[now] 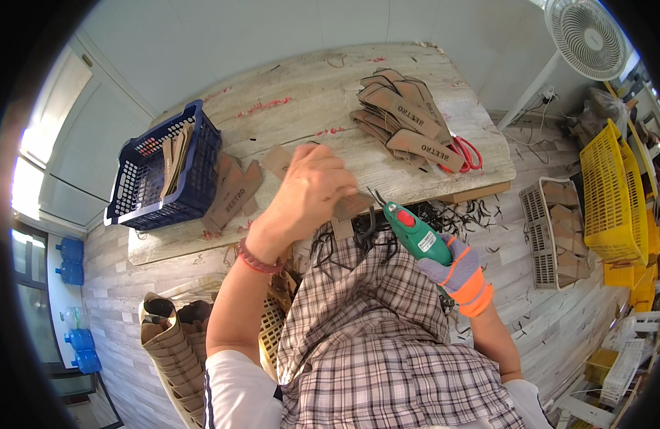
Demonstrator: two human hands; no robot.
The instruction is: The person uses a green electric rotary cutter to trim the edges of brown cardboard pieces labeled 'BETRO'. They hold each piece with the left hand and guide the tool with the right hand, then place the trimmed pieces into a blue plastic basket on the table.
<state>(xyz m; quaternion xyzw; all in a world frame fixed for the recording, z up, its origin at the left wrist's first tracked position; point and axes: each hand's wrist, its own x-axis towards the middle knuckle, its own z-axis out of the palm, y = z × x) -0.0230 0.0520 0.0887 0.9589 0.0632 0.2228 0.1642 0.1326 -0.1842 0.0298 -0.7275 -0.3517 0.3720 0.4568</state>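
My left hand (pixel 316 179), bare with a beaded bracelet at the wrist, grips a small brown fabric piece (pixel 356 202) over my lap. A dark strip curls down beside that piece. My right hand (pixel 458 273) wears a grey and orange glove and is closed around a green handheld electric tool (pixel 418 236), probably a hot cutter, with a red button. Its thin forked metal tip points at the brown piece, a little apart from it. Plaid cloth (pixel 372 332) covers my lap, with black trimmings (pixel 335 254) lying on it.
On the worn table (pixel 287 123) are a heap of brown printed strips (pixel 405 115), red-handled scissors (pixel 469 154), a blue crate (pixel 193 161) and more printed pieces (pixel 236 193). Black scraps (pixel 477 209) litter the floor. Yellow crates (pixel 611 198) and a fan (pixel 587 40) stand right.
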